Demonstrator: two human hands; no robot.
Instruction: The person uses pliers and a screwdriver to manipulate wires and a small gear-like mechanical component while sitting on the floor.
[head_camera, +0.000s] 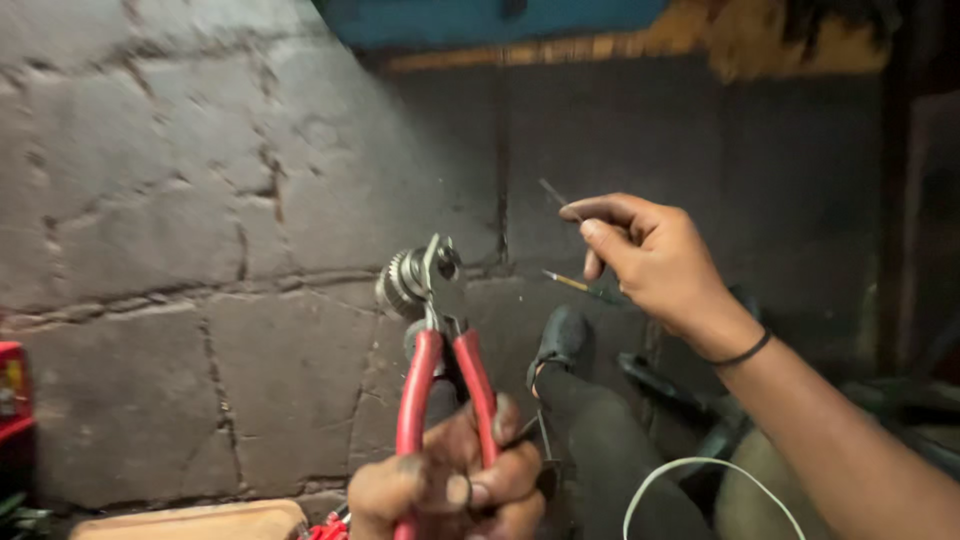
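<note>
My left hand (452, 490) grips the red handles of a pair of pliers (440, 370) at the bottom centre, jaws pointing up. The jaws clamp a round toothed metal part (405, 282) held in front of the block wall. My right hand (645, 258) is raised to the right of it, fingers pinched on a thin dark wire or pin (553, 192) that sticks up to the left. A black band circles that wrist. A thin green and yellow stick (575, 285) shows just below the fingers.
A grey concrete block wall (200, 200) fills the left and centre. My leg in dark trousers with a dark shoe (560, 340) stretches ahead. A white cable (700, 470) loops at the bottom right. A red object (12, 400) sits at the left edge.
</note>
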